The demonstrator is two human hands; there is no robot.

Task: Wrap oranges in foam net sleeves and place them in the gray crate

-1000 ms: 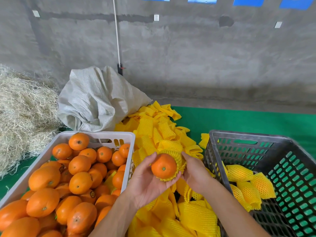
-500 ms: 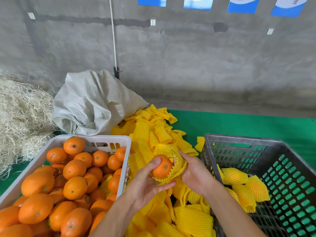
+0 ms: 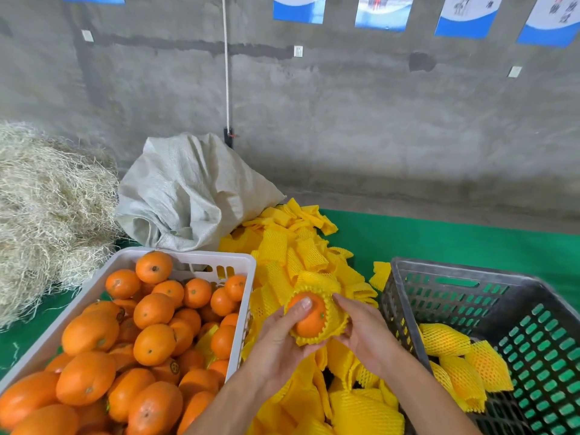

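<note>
Between the two crates I hold an orange (image 3: 310,323) partly inside a yellow foam net sleeve (image 3: 334,318). My left hand (image 3: 279,337) cups the orange from below, its thumb pressing on the fruit's top. My right hand (image 3: 364,331) grips the sleeve's right side and holds it round the orange. The gray crate (image 3: 405,296) stands at the right with three wrapped oranges (image 3: 461,365) in it. A white crate (image 3: 241,277) full of bare oranges (image 3: 153,312) stands at the left.
A heap of loose yellow sleeves (image 3: 292,252) lies on the green cloth between and behind the crates. A grey woven sack (image 3: 188,196) sits behind the white crate, straw (image 3: 47,208) at the far left, a concrete wall beyond.
The sleeve has come further round the orange, which sank deeper into it. My left thumb moved onto the fruit's top. Both hands dropped slightly.
</note>
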